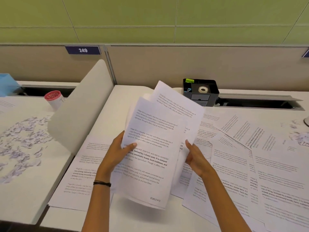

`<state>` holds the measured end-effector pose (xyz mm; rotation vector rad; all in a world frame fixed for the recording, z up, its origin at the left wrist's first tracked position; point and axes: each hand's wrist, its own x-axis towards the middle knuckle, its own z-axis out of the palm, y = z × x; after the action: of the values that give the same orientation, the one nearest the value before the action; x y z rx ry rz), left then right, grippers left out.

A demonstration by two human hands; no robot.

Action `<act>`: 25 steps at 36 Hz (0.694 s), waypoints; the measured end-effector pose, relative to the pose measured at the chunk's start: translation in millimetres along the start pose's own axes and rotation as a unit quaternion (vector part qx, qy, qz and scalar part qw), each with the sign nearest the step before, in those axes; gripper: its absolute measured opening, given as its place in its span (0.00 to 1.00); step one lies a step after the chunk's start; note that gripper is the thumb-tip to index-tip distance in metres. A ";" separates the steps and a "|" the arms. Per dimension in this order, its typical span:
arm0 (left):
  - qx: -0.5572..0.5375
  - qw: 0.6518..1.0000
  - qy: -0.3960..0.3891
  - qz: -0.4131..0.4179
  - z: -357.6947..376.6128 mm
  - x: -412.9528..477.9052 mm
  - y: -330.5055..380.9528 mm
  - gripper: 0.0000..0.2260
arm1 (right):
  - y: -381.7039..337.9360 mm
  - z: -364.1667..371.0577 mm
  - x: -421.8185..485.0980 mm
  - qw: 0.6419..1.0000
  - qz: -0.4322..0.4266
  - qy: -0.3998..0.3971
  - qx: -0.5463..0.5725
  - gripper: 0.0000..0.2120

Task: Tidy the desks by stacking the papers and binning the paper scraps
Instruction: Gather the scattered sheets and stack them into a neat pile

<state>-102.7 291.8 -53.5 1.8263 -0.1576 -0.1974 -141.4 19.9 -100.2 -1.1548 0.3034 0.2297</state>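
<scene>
Mid-frame above the bench (pixel 120 101), the left hand (pixel 117 153) pinches the sheaf of papers (pixel 155 148) at its left edge; the right hand (pixel 195 156) meets the right edge, grip unclear; light, floppy, slippery sheets, probably best held by both long edges

Beyond the grip and a little to its right stands a black desk organiser (pixel 215 92), a roll of white tape (pixel 202 89) in its top tray, a green item (pixel 189 80) at its back left corner. Left of the grip rises a curved white divider (pixel 80 108); past it, further left, stand a white cup with a red top (pixel 54 99) and a blue box (pixel 6 84). High above, a plate reads 249 (pixel 83 50).
</scene>
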 end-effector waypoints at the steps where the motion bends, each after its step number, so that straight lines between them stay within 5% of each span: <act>1: -0.005 1.000 0.005 0.004 1.8 0.8 0.9 0.19 | -3.5 1.2 1.2 1.000 -0.013 0.008 0.009 0.29; 3: -0.022 1.000 0.015 0.012 5.5 2.6 2.3 0.18 | -11.0 3.7 3.3 0.999 -0.040 0.026 0.006 0.33; 8: -0.074 0.996 0.044 0.031 19.3 7.0 5.5 0.17 | -28.4 3.6 5.6 0.987 -0.126 0.085 -0.045 0.20; 14: -0.154 0.986 0.062 0.018 45.3 15.1 9.2 0.15 | -54.5 -0.2 -4.4 0.964 -0.213 0.143 -0.078 0.21; 25: -0.162 0.984 0.055 0.048 73.4 33.1 13.2 0.17 | -77.3 -9.7 -16.2 0.939 -0.275 0.172 -0.112 0.13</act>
<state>-86.4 212.2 -61.3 1.4968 -0.1268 -0.0505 -132.0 -19.4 -31.7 -1.4607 0.2520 -0.4457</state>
